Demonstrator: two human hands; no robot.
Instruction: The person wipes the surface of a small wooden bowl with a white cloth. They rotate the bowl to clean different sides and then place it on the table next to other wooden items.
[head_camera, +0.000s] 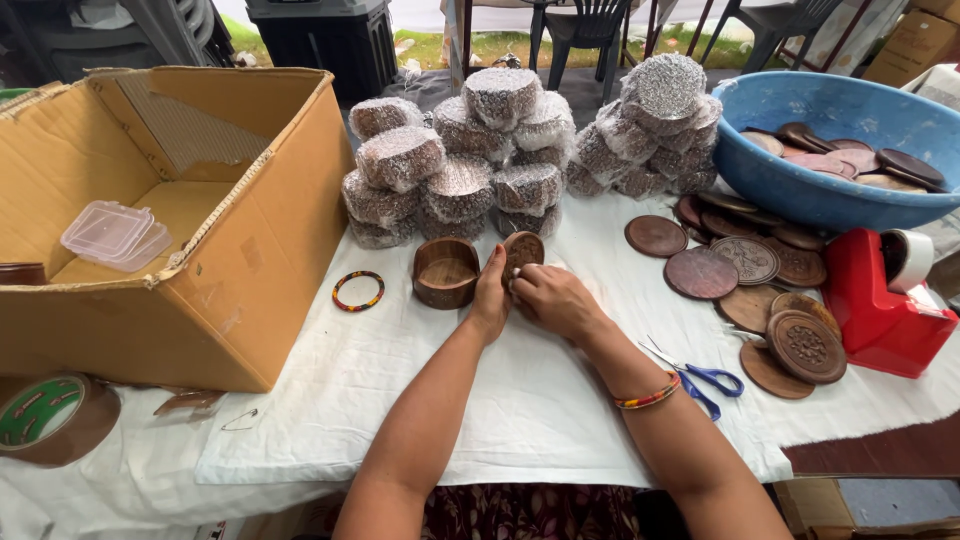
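Carved wooden lid held on edge between both sets of fingertips, left hand and right hand pinched narrow round its lower rim. Just left of fingers, open round wooden box. Seemingly mid-fitting; next likely needs lid levelled over box. Beyond fingers, foil-wrapped bundles. Lid's underside and thumbs hidden.
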